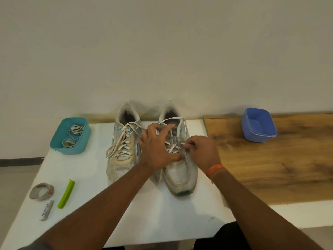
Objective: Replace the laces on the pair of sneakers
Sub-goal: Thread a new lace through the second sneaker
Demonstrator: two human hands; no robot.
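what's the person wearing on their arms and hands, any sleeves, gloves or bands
Both forearms are bare up to the frame edge, with no sleeves in view. The hands are bare too: no gloves and no rings that I can make out on the left hand or the right hand. The only thing worn is an orange band around the right wrist, thin and plain, with no visible markings.

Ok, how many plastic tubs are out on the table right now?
2. A teal tub holding laces sits far left; an empty blue tub sits far right on the wooden board.
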